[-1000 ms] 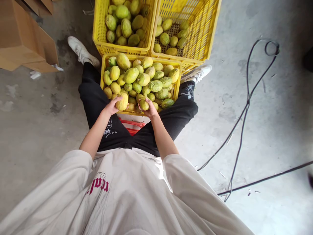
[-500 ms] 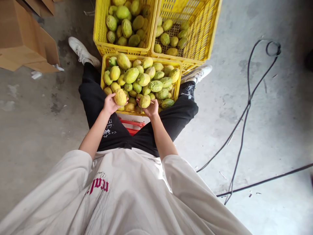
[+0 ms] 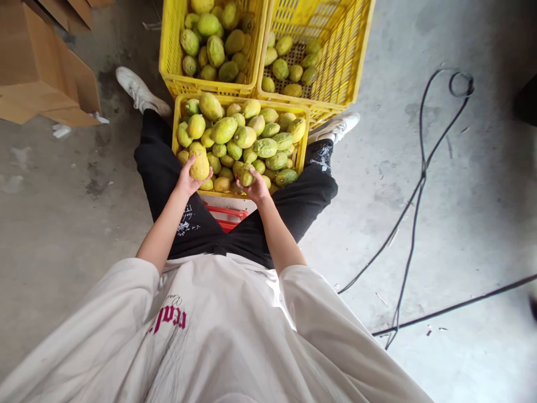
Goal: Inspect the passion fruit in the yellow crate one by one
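My left hand (image 3: 188,180) is wrapped round a yellow, waisted papaya-like fruit (image 3: 200,167) above the front left of the near yellow crate (image 3: 305,151). A smaller green-yellow papaya-like fruit (image 3: 245,176) is in my right hand (image 3: 257,189), over the crate's front middle. Several more of these oval fruits (image 3: 224,130), green to yellow, are heaped in this crate between my legs. My fingers are partly hidden beneath the two fruits that I hold.
Two more yellow crates stand behind: the left one (image 3: 168,56) well filled with fruit, the right one (image 3: 356,50) with several at its bottom. Cardboard boxes (image 3: 37,61) lie at the left. A black cable (image 3: 423,168) crosses the floor at the right. Something red (image 3: 226,212) shows below me.
The fruit in my left hand has turned, showing a longer, waisted side, and moved slightly left. In my right hand, the fruit has also turned and now looks greener. Both hands keep their hold.
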Available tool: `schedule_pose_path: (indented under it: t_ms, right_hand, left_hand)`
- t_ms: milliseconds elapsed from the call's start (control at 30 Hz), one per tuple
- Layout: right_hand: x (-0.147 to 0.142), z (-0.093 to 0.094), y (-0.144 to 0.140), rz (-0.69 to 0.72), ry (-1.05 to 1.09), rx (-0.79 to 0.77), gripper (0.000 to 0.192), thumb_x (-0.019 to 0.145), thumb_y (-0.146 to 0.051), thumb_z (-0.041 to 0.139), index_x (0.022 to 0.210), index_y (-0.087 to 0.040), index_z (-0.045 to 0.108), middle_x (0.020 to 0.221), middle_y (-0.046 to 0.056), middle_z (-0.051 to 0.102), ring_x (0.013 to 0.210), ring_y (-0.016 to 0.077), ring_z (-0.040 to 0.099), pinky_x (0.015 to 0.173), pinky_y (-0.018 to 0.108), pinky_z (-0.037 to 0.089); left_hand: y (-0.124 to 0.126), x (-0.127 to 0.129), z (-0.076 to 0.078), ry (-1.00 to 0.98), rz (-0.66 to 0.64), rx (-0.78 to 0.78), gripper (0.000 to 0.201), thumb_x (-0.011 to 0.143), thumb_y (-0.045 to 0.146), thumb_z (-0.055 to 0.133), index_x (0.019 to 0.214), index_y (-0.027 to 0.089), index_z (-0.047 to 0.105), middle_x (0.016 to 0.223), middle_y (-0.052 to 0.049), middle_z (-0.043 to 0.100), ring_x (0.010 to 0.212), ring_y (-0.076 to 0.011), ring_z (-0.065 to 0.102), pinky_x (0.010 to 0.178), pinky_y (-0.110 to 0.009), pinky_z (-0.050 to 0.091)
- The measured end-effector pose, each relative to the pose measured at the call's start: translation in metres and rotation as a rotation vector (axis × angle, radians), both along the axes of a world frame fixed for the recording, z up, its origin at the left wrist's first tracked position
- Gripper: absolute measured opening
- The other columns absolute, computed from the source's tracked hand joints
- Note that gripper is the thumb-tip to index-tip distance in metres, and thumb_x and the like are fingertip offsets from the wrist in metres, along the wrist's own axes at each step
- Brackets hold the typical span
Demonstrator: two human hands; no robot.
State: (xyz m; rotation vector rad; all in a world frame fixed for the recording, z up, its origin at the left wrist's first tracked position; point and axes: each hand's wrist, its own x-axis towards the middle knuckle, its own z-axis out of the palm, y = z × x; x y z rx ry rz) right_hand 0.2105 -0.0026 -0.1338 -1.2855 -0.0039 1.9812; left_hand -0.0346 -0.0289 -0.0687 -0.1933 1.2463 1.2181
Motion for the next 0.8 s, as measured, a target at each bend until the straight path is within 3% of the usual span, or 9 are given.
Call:
schedule_pose_path:
  t_ms: [167, 300, 367, 433, 533, 633, 800]
  right_hand:
    - [0.001, 0.003, 0.001, -0.048, 0.087, -0.014, 0.019, 0.105, -0.045, 0.065, 0.120, -0.033, 0.068, 0.105, 0.005, 0.090, 0.126, 0.0363, 0.093, 0.107, 0.061, 0.084]
    - [0.004, 0.005, 0.000, -0.041, 0.110, -0.010, 0.022, 0.110, -0.039, 0.056, 0.123, -0.030, 0.072, 0.104, 0.007, 0.091, 0.131, 0.0352, 0.089, 0.118, 0.064, 0.080]
    - [0.005, 0.005, -0.001, -0.021, 0.087, -0.013, 0.024, 0.114, -0.038, 0.056, 0.126, -0.029, 0.075, 0.107, 0.006, 0.092, 0.127, 0.0323, 0.089, 0.109, 0.055, 0.083]
    - [0.007, 0.005, -0.002, -0.005, 0.045, -0.034, 0.020, 0.115, -0.035, 0.061, 0.126, -0.029, 0.076, 0.105, 0.005, 0.091, 0.118, 0.0291, 0.092, 0.084, 0.038, 0.082]
    - [0.009, 0.004, -0.002, 0.008, -0.001, -0.057, 0.011, 0.115, -0.031, 0.067, 0.121, -0.030, 0.075, 0.099, 0.003, 0.088, 0.109, 0.0261, 0.094, 0.051, 0.021, 0.059]
    - [0.009, 0.003, -0.004, 0.025, -0.006, -0.042, 0.006, 0.118, -0.029, 0.069, 0.122, -0.030, 0.073, 0.102, 0.002, 0.089, 0.106, 0.0242, 0.093, 0.051, 0.019, 0.055]
    - [0.007, 0.002, -0.007, 0.062, 0.012, 0.005, 0.016, 0.112, -0.025, 0.075, 0.123, -0.034, 0.067, 0.109, 0.000, 0.091, 0.107, 0.0260, 0.091, 0.068, 0.029, 0.070]
  left_hand:
    - [0.000, 0.004, 0.017, -0.046, -0.037, 0.019, 0.051, 0.130, 0.052, 0.046, 0.154, 0.021, 0.078, 0.132, -0.017, 0.095, 0.146, -0.0419, 0.092, 0.120, -0.057, 0.080]
    - [0.001, 0.003, 0.014, -0.043, -0.089, 0.027, 0.057, 0.120, 0.055, 0.056, 0.160, 0.022, 0.080, 0.137, -0.017, 0.097, 0.144, -0.0452, 0.093, 0.115, -0.058, 0.081]
    - [0.003, 0.002, 0.009, -0.035, -0.136, 0.042, 0.061, 0.115, 0.059, 0.064, 0.161, 0.023, 0.081, 0.138, -0.017, 0.097, 0.143, -0.0464, 0.093, 0.114, -0.059, 0.081]
    - [0.004, 0.002, 0.004, -0.028, -0.165, 0.047, 0.064, 0.112, 0.063, 0.070, 0.161, 0.024, 0.081, 0.138, -0.018, 0.097, 0.142, -0.0467, 0.093, 0.115, -0.058, 0.081]
    - [0.004, 0.003, 0.003, -0.031, -0.147, 0.015, 0.061, 0.112, 0.060, 0.069, 0.161, 0.024, 0.080, 0.136, -0.018, 0.097, 0.143, -0.0467, 0.093, 0.115, -0.059, 0.081]
    - [0.002, 0.002, 0.005, -0.050, -0.116, -0.007, 0.059, 0.113, 0.048, 0.062, 0.165, 0.023, 0.075, 0.134, -0.017, 0.096, 0.144, -0.0473, 0.093, 0.115, -0.064, 0.081]
    - [-0.001, 0.000, 0.001, 0.011, -0.154, 0.053, 0.065, 0.101, 0.047, 0.080, 0.161, 0.022, 0.074, 0.137, -0.015, 0.095, 0.138, -0.0452, 0.095, 0.114, -0.056, 0.081]
